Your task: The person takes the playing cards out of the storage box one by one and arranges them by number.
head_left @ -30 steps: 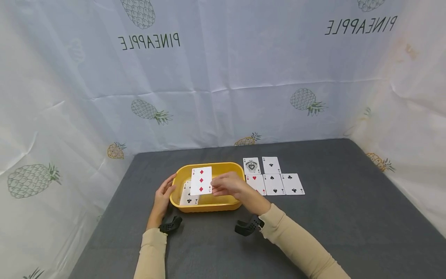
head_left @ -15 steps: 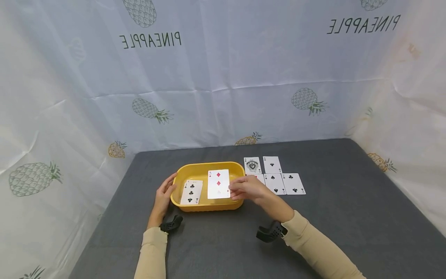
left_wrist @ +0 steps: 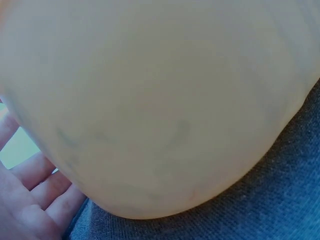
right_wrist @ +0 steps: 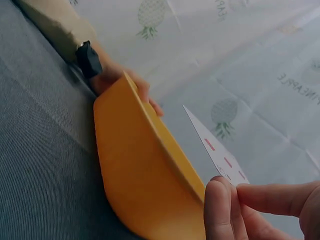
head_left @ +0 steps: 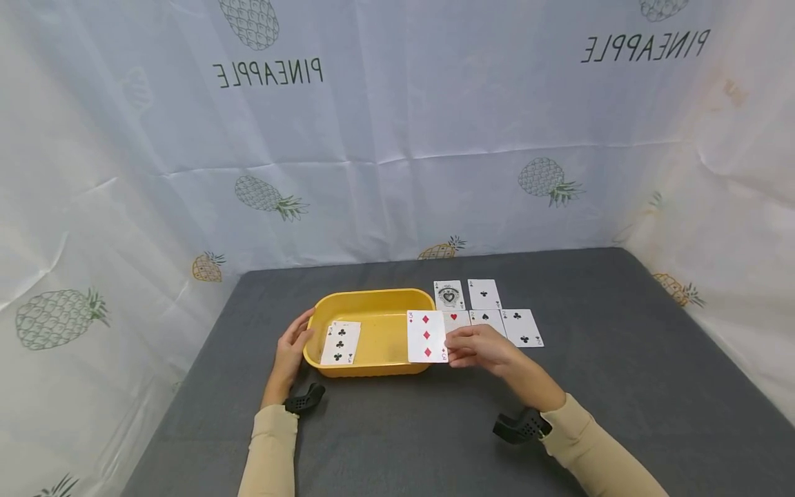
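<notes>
My right hand (head_left: 481, 347) pinches a three of diamonds playing card (head_left: 417, 345) by its right edge, face up, above the right end of a yellow plastic tub (head_left: 385, 324). In the right wrist view the thumb and fingertips meet on the tilted card (right_wrist: 215, 150). At the tub's left end my left hand (head_left: 290, 352) holds the wall and rim. Its fingers lie along the pale outer wall (left_wrist: 165, 125) in the left wrist view. Inside the tub, on the left, lies a small pile of cards with a three of clubs (head_left: 332, 348) on top.
Right of the tub, cards lie face up on the dark grey cloth (head_left: 590, 386). An ace of spades (head_left: 448, 304) and ace of clubs (head_left: 487, 304) form the back row. In front are a partly covered two of hearts (head_left: 456, 319), two of spades (head_left: 491, 324) and two of clubs (head_left: 531, 331).
The three of diamonds has travelled right in my right hand, from over the pile to the tub's right rim. This uncovers the three of clubs. My left hand stays put on the tub.
</notes>
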Demonstrator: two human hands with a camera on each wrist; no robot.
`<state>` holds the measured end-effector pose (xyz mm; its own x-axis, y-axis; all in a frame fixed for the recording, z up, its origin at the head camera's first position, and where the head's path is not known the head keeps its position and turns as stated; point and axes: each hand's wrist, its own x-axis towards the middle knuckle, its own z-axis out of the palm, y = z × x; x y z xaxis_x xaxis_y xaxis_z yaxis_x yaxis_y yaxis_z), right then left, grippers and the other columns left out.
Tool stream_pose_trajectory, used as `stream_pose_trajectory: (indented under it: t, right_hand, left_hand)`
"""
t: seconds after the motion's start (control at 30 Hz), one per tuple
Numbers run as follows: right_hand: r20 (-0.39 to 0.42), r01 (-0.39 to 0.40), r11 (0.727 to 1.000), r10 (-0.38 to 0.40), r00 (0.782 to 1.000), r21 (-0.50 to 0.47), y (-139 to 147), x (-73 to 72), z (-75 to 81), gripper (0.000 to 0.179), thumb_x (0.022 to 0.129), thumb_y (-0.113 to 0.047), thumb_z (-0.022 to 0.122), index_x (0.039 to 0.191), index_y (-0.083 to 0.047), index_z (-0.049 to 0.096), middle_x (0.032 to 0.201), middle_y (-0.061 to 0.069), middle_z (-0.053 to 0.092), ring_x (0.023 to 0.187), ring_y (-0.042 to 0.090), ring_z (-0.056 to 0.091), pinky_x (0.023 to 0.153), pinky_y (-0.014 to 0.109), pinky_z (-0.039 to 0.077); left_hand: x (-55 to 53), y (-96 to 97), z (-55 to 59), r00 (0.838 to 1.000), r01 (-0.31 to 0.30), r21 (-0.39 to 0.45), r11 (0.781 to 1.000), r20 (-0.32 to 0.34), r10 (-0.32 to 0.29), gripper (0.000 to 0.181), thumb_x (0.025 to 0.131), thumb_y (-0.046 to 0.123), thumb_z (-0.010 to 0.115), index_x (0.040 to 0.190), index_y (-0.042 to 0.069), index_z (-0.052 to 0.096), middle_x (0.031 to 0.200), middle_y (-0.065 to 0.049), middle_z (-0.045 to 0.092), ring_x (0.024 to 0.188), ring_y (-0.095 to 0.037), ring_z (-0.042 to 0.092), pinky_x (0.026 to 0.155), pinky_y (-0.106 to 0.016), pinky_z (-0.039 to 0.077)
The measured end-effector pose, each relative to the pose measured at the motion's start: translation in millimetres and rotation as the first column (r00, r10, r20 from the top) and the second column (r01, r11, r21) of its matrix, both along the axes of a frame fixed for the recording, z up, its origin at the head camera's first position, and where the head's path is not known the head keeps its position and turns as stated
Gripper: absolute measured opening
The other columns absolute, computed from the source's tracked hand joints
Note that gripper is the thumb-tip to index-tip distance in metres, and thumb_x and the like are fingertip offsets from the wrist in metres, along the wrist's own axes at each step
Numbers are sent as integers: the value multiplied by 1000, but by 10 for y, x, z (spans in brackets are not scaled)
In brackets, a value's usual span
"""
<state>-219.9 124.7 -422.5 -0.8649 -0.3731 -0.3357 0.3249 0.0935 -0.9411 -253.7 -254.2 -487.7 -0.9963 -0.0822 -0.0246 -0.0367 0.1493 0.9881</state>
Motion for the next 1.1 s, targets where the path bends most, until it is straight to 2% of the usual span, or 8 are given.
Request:
stream_pose_trajectory:
  t: [0.13, 0.3, 0.4, 0.6, 0.73, 0.87, 1.1]
  right_hand:
    - [6, -26, 1000, 26, 1000, 0, 148, 15, -49, 19, 92, -7, 58, 105, 5, 62, 71, -4, 66, 65, 5, 63, 65, 21, 57]
    - [-12, -91, 991, 93, 996, 94, 335, 24, -106, 25, 92, -11, 59, 108, 8, 61, 73, -4, 66, 66, 6, 63, 66, 21, 57]
    - [-12, -139, 981, 142, 990, 132, 440, 29, -144, 23, 92, -12, 59, 105, 7, 62, 73, -4, 66, 66, 6, 63, 65, 21, 57]
    - [47, -262, 959, 259, 965, 109, 594, 32, -252, 6, 90, -9, 60, 86, -7, 64, 69, -5, 68, 63, 3, 65, 62, 19, 55]
    - [91, -319, 944, 311, 946, 86, 631, 55, -317, 6, 89, -9, 61, 86, -8, 66, 70, -4, 70, 64, 3, 66, 61, 18, 55]
    - [112, -312, 945, 301, 947, 101, 638, 75, -352, 7, 88, -9, 61, 88, -5, 67, 71, -3, 71, 64, 3, 67, 60, 18, 55]
    - [110, -210, 951, 189, 976, 229, 619, 44, -364, 15, 86, -8, 63, 93, 4, 68, 69, 0, 71, 61, 5, 67, 57, 18, 54]
  left_hand:
    - [6, 6, 4, 1000, 1, -5, 1000, -2, -1, 45, 100, 17, 48, 145, 21, 43, 149, -12, 45, 105, 12, 51, 84, -6, 44]
    - [10, 11, -1, 1000, 5, 4, 1000, -22, -5, 44, 100, 17, 48, 144, 18, 44, 147, -13, 46, 106, 12, 52, 86, -6, 44]
    - [12, 14, 0, 999, 1, 10, 1000, -33, -1, 44, 100, 16, 48, 144, 18, 45, 144, -11, 47, 106, 12, 52, 87, -6, 44]
    - [2, 12, -2, 999, -2, 3, 1000, -41, 2, 44, 100, 15, 47, 144, 16, 44, 146, -9, 45, 109, 13, 50, 88, -4, 43]
    - [2, 14, 1, 999, -6, 4, 1000, -42, 6, 44, 100, 13, 47, 144, 16, 45, 147, -11, 45, 109, 13, 50, 88, -4, 43]
    - [5, 17, 6, 999, 0, -2, 1000, -36, 0, 44, 100, 14, 47, 144, 16, 44, 148, -9, 44, 109, 14, 50, 88, -3, 42]
    - [5, 19, 10, 999, 0, -1, 1000, -35, 0, 44, 100, 13, 46, 144, 16, 44, 148, -9, 44, 110, 13, 49, 88, -3, 42]
